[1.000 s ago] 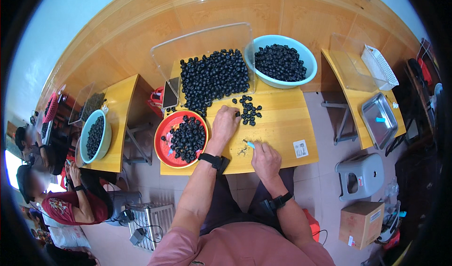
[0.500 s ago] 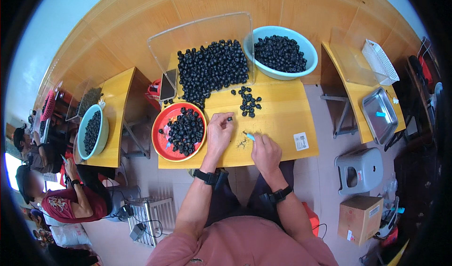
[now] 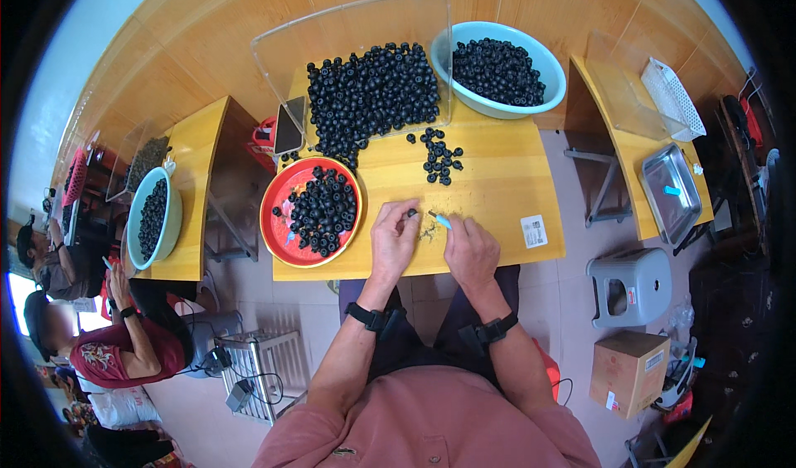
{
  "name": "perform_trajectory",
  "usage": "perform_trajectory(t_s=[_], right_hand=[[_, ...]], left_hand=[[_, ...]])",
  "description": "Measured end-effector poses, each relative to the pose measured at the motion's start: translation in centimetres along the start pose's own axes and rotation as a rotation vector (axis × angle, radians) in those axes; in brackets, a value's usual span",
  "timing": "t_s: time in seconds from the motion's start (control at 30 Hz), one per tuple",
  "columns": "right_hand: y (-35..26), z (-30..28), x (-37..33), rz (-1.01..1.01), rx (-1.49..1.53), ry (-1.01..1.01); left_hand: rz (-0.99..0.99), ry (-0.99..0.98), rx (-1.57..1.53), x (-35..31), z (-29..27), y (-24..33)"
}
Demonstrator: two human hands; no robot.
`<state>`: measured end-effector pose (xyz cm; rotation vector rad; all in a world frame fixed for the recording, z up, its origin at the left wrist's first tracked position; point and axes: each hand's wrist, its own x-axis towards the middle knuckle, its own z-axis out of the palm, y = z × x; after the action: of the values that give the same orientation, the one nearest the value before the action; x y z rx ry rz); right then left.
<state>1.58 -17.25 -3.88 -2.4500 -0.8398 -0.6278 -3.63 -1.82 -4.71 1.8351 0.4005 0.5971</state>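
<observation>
My left hand (image 3: 393, 240) pinches a small round black bead-like piece (image 3: 412, 213) between thumb and fingertips, just above the table's near part. Close on its right, my right hand (image 3: 471, 255) grips a small tool with a light blue handle (image 3: 444, 220), its thin tip pointing left toward the piece, a small gap apart. Light crumbs (image 3: 429, 231) lie under the hands. Left of my left hand stands a red round tray (image 3: 286, 194) of similar black pieces. A loose group of the pieces (image 3: 442, 166) lies beyond my hands.
A large heap of black pieces (image 3: 377, 87) lies behind a clear upright panel (image 3: 348, 16). Beside it are a pale blue basin (image 3: 551, 95) of pieces and a phone (image 3: 289, 126). Another person (image 3: 124, 348) sits at a table on the left. A grey stool (image 3: 630, 290) stands right.
The tool in my right hand has come closer to the piece in my left hand. The whole view has shifted slightly, with the table higher in the picture.
</observation>
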Motion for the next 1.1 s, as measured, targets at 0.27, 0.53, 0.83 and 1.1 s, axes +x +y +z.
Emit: perform_trajectory(t_s=[0.27, 0.53, 0.83, 1.1], right_hand=[[0.1, -0.1, 0.1, -0.007, 0.006, 0.004], [0.0, 0.0, 0.1, -0.077, 0.030, -0.003], [0.1, 0.0, 0.2, -0.100, 0.051, -0.007], [0.0, 0.0, 0.4, -0.103, 0.081, 0.006]], left_hand=[[0.024, -0.046, 0.034, -0.3, -0.2, 1.0], [-0.031, -0.084, -0.051, -0.4, 0.0, 0.8], [0.001, -0.091, -0.001, -0.2, -0.1, 1.1], [-0.114, -0.113, -0.191, -0.3, 0.0, 0.1]])
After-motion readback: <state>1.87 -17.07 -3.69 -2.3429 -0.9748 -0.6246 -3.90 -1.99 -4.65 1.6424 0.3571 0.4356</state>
